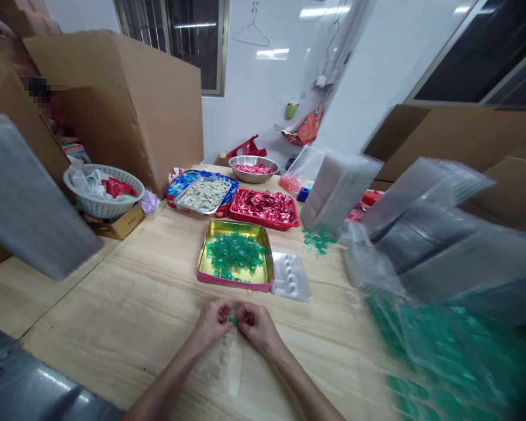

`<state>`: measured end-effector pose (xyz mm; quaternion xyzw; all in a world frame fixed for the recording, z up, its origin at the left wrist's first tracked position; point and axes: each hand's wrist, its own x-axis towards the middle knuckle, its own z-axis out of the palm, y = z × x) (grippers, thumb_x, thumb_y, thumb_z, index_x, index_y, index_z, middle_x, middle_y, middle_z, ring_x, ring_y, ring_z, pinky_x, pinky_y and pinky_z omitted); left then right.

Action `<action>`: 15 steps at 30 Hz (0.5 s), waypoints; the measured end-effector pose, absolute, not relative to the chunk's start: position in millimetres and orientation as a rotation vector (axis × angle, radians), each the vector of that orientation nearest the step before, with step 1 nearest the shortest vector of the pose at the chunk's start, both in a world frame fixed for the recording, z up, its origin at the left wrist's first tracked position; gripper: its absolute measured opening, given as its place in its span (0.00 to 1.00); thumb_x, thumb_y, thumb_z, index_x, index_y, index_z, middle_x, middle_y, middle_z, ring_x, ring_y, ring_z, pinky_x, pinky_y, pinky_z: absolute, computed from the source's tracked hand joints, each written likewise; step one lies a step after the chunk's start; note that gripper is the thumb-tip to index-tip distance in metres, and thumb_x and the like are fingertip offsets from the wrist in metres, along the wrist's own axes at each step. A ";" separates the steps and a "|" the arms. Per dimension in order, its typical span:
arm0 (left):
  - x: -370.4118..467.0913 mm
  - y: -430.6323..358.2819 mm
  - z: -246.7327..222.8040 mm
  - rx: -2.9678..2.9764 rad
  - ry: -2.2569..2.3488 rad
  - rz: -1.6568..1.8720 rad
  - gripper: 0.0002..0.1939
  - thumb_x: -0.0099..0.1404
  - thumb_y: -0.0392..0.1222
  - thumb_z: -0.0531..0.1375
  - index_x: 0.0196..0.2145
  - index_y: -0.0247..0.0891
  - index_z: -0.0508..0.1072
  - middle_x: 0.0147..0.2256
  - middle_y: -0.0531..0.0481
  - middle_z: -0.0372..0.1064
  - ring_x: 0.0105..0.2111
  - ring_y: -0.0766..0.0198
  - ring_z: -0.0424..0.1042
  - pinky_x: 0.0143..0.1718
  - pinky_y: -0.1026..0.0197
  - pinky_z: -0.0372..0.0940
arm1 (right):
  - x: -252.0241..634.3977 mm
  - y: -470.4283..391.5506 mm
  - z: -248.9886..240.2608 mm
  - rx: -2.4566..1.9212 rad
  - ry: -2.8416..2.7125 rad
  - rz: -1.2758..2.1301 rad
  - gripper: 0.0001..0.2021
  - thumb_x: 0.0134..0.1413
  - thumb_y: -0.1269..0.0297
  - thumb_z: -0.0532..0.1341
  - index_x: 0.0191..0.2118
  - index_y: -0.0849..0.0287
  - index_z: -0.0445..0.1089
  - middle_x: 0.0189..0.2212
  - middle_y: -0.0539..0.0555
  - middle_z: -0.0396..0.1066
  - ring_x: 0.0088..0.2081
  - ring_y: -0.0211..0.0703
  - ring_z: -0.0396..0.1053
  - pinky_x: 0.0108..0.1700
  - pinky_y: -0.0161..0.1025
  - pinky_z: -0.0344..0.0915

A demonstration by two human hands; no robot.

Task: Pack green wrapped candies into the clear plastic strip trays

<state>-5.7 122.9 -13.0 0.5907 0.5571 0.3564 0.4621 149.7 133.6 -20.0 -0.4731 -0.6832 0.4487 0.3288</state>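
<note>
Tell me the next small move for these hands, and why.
Probably settle the small green piece against the clear plastic before reaching for another: the left hand and right hand closely flank it, and the plastic runs from there toward the person. Whether it is already seated, I cannot tell.

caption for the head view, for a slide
Left hand and right hand at a small green piece before an open, gold-lined tin of green pieces.

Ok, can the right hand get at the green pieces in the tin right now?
Probably yes: the green pieces lie exposed in the open tin just beyond the right hand, with nothing tall between. That hand, though, seems busy at a green bit beside the left hand.
</note>
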 end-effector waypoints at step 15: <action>-4.3 131.2 -21.6 1.331 1.360 0.915 0.07 0.43 0.29 0.58 0.24 0.34 0.68 0.20 0.55 0.64 0.21 0.69 0.64 0.24 0.67 0.58 | 143.3 135.3 -15.4 -1.399 -1.826 1.085 0.08 0.35 0.77 0.51 0.22 0.61 0.64 0.16 0.47 0.62 0.20 0.34 0.60 0.23 0.29 0.51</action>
